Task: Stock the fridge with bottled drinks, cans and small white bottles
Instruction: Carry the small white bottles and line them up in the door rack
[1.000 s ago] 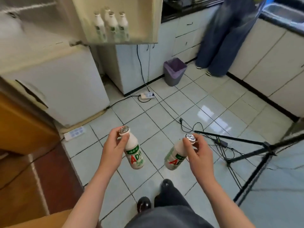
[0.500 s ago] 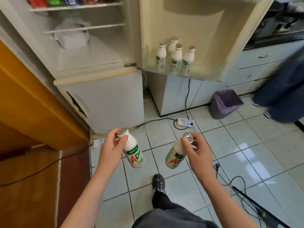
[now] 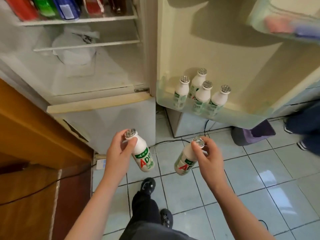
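left grip (image 3: 117, 153) holds left bottle (image 3: 142, 153), right grip (image 3: 210, 156) right bottle (image 3: 184, 161); four bottles (image 3: 201, 94) (upright) in door shelf (image 3: 242, 115).

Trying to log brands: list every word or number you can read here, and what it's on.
"AD", red: white bottle in the left hand.
"A" and part of "D", red: second bottle in the right hand.
Too small to read: green bands on both.
Blurred, unreadable: door-shelf bottles, cans on the top rack, plastic bag print.
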A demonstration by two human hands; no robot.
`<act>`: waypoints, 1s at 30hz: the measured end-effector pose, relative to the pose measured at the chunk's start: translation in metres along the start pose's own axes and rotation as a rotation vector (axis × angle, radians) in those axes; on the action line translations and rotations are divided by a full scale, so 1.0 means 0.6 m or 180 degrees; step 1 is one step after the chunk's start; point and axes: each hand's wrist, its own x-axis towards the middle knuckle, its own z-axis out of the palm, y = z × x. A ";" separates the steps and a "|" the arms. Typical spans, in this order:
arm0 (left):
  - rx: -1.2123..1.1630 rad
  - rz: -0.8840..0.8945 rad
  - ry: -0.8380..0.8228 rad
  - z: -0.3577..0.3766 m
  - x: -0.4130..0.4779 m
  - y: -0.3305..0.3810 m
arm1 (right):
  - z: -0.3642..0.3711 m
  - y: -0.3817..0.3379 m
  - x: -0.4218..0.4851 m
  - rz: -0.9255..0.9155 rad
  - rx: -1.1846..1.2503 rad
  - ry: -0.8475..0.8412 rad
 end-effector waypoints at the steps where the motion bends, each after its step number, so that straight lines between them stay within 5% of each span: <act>1: -0.0020 0.0029 -0.0063 0.007 0.019 0.008 | 0.002 -0.005 0.013 0.0004 0.0017 0.0053; 10: -0.0355 0.0970 -0.0879 0.093 0.237 0.161 | -0.022 -0.126 0.155 -0.0450 0.0281 0.1801; 18: -0.0056 0.1650 -0.1048 0.162 0.369 0.209 | -0.047 -0.184 0.256 -0.0636 0.0320 0.3106; 25: 0.0426 0.1835 -0.0934 0.205 0.383 0.183 | -0.061 -0.184 0.308 -0.0531 0.0350 0.3202; 30: 0.0585 0.1651 -0.1008 0.232 0.396 0.171 | -0.069 -0.162 0.345 -0.0302 -0.0012 0.2365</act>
